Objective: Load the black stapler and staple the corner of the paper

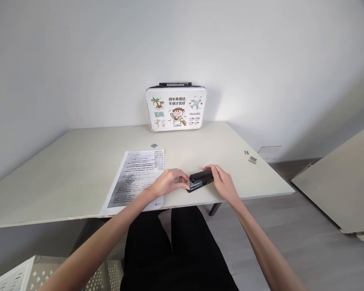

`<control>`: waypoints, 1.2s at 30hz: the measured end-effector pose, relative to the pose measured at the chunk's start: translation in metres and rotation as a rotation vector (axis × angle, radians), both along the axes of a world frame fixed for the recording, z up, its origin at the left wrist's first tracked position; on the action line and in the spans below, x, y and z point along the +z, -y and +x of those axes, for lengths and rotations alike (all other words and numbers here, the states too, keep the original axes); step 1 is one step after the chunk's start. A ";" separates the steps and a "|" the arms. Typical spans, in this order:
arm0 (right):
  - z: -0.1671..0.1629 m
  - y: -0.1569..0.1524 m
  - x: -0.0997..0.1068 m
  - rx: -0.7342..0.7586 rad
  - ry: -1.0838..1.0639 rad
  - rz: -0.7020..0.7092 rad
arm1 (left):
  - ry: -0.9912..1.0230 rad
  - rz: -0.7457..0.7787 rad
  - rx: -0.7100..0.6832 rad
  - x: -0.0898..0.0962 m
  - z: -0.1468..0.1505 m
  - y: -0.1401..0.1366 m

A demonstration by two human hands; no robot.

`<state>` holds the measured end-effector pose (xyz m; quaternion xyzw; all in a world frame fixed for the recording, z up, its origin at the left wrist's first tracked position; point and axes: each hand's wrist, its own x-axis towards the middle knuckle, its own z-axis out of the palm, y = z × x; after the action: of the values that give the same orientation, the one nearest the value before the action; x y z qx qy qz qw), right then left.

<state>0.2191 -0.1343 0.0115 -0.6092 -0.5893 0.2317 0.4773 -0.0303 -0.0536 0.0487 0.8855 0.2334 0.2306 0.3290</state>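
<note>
A black stapler (200,180) lies on the table near its front edge, its top arm raised a little from the base so the metal inside shows. My right hand (221,181) is closed around the hinge end. At the front end, my left hand (171,182) has its thumb and fingers on the stapler's tip; whether they also pinch something small there I cannot tell. Left of the stapler, partly under my left forearm, is a printed sheet of paper (133,173). Small grey staple strips (154,145) lie just beyond the sheet.
A white case with cartoon prints (176,109) stands against the wall at the back of the table (63,169). More staple strips (252,160) lie near the right edge. Below left is a white perforated basket (33,275); a pale panel (342,182) stands at right.
</note>
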 end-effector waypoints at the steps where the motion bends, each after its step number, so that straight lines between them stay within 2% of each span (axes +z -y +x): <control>1: 0.000 0.000 0.000 -0.002 0.007 0.000 | -0.001 -0.024 -0.004 0.000 0.004 -0.002; 5: 0.002 -0.001 -0.001 -0.016 0.025 0.011 | -0.017 -0.110 -0.033 -0.003 0.014 -0.007; 8: 0.002 -0.001 -0.002 -0.022 0.019 0.022 | -0.029 -0.100 -0.042 -0.004 0.018 -0.004; 10: 0.002 -0.002 -0.002 -0.023 0.001 0.023 | -0.047 -0.039 -0.024 -0.004 0.018 0.000; 13: -0.001 -0.002 -0.003 -0.003 -0.052 0.020 | -0.069 0.168 0.021 0.001 0.009 0.009; 15: -0.002 -0.001 -0.003 0.004 -0.083 0.013 | -0.093 0.301 0.052 0.005 -0.009 0.017; 17: -0.002 0.001 -0.001 -0.005 -0.106 0.007 | -0.159 0.370 0.095 0.010 -0.038 0.027; 20: -0.002 0.007 0.003 0.029 -0.118 0.011 | -0.326 0.384 0.135 0.013 -0.090 0.041; 22: -0.002 0.010 0.006 0.137 -0.062 0.018 | -0.449 0.366 0.144 0.013 -0.121 0.053; 25: -0.003 0.014 0.008 0.262 0.059 0.043 | -0.535 0.362 0.149 0.008 -0.144 0.071; 29: -0.005 0.013 0.007 0.248 0.104 0.071 | -0.515 0.382 0.159 0.004 -0.133 0.095; 36: -0.006 0.011 0.003 0.215 0.128 0.088 | -0.452 0.289 0.144 0.007 -0.092 0.132</control>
<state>0.2132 -0.1456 0.0142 -0.5345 -0.6903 0.2161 0.4372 -0.1223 -0.1853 0.0555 0.9333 0.3280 0.0809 0.1219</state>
